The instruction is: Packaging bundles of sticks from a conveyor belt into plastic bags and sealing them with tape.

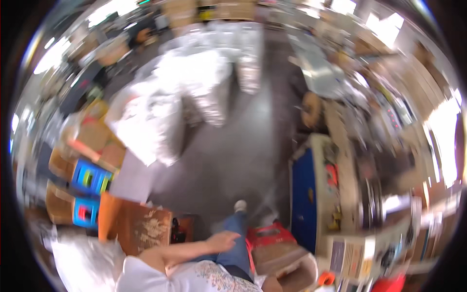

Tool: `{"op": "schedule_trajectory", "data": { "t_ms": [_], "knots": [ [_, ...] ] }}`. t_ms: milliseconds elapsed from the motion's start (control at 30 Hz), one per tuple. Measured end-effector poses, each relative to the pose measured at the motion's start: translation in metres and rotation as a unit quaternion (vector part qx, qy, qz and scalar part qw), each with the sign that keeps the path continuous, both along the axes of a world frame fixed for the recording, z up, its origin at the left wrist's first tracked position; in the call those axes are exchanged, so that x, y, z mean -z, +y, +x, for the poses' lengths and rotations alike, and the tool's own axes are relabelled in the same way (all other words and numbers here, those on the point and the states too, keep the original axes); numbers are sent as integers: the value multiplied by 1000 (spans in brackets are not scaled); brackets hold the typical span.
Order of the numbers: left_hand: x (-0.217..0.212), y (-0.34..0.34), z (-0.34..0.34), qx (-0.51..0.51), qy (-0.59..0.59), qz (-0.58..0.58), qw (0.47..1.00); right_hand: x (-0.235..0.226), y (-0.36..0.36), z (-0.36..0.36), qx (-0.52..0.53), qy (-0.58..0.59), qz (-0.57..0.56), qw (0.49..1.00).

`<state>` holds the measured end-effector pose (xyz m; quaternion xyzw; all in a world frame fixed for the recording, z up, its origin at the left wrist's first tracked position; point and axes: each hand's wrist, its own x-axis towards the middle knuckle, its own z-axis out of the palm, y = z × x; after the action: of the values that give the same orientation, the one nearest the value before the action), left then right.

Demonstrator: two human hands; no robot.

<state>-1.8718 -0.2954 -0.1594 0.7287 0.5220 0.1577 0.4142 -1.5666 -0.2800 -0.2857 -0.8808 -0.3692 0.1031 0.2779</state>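
My left hand point(224, 241) is held in front of my body, above my jeans. It is blurred, but a finger or two stretch out to the right and I see nothing in it. Of my right arm only a piece of skin shows at the lower edge, and the right hand is out of sight. Close to that arm are a red chair-like object point(275, 235) and a brown, open-ended cardboard piece point(284, 258). One leg with a pale shoe point(240, 206) reaches forward onto the grey floor.
Large clear bags of pale goods point(155, 117) stand ahead on the left. A worn orange-brown table point(138, 224) and blue bins point(91, 176) are at the left. A blue-fronted cabinet point(304, 199) and cluttered workbenches line the right. A grey aisle point(238, 151) runs between.
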Motion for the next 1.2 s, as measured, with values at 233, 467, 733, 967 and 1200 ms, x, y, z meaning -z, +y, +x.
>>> {"op": "schedule_trajectory", "data": {
  "t_ms": [233, 467, 733, 967, 1200],
  "knots": [
    [54, 61, -220, -674, 80, -209, 704, 0, 181, -61, -280, 177, -79, 940],
    [49, 36, -248, -772, -61, -196, 602, -41, 390, -136, -401, 260, -205, 854],
    [74, -21, -329, -911, 113, -132, 375, -31, 550, -445, -363, 395, -357, 765],
    [79, -72, -473, -980, 65, -120, 145, -59, 458, -852, -649, 87, -513, 554],
    [74, -168, -584, -935, -4, -344, -85, -50, 316, -1202, -800, -81, -438, 403]
  ]
}}
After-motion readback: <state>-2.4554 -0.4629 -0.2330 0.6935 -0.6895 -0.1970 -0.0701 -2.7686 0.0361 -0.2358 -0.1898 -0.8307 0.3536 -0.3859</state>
